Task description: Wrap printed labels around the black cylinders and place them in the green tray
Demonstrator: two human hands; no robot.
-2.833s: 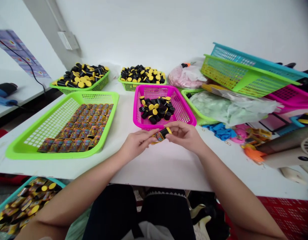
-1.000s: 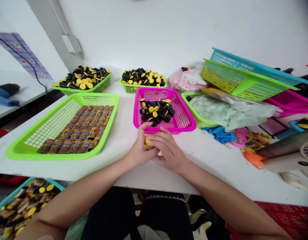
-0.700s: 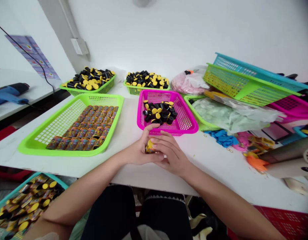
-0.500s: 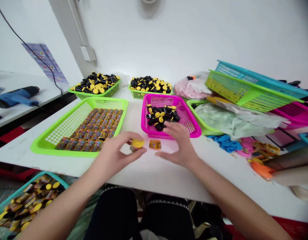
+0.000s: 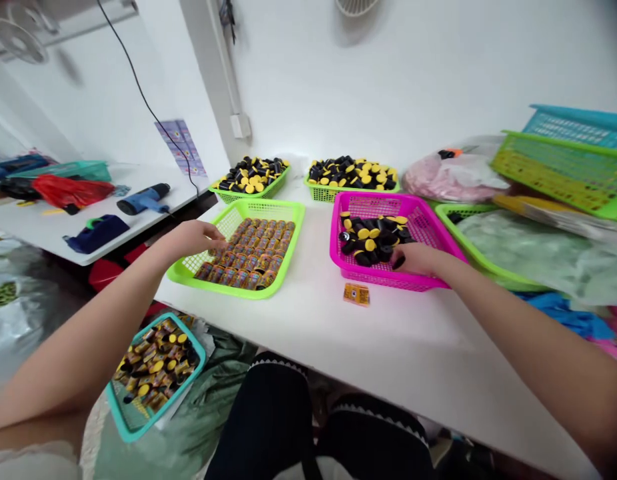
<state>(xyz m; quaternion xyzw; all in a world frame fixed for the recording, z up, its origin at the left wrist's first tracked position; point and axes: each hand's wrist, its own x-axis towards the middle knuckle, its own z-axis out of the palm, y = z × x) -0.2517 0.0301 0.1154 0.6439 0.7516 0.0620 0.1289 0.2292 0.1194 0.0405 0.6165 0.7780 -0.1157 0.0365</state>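
- two baskets, one hand at each: left hand [image 5: 201, 239] curls over wrapped cylinders [image 5: 243, 260] in the green basket [image 5: 228, 289]; can't tell if its fingers grip
- right hand [image 5: 419, 259] grips a black cylinder [image 5: 398, 259] inside the magenta basket [image 5: 378, 278]
- snug rows likely prevent rolling
- raised rims call for lifting; room between baskets

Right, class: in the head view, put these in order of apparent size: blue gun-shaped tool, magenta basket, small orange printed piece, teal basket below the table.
Largest to smallest:
1. Magenta basket
2. Teal basket below the table
3. Blue gun-shaped tool
4. Orange printed piece
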